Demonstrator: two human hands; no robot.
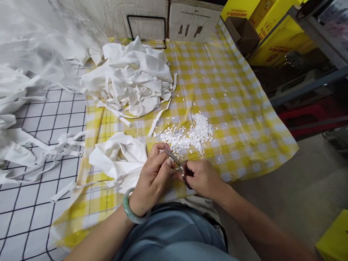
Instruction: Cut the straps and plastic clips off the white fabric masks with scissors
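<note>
My right hand [203, 177] is closed through the handles of dark-handled scissors [185, 173]. Their metal blades point up and left, reaching the fingertips of my left hand [156, 168]. The fingers of that hand are pinched together at the blades; what lies between them is hidden. A crumpled white garment with thin straps [116, 157] lies against the left hand and runs behind it. Just beyond both hands is a scattered heap of small white cut pieces [199, 130]. One loose white strap end [157, 119] stretches toward these pieces.
A larger pile of white strapped garments [133, 72] sits farther back on the yellow checked cloth [239, 145]. More white garments [16, 145] and clear plastic [40, 36] are at left. Cardboard boxes [193, 21] stand behind; a metal rack [307, 87] is at right.
</note>
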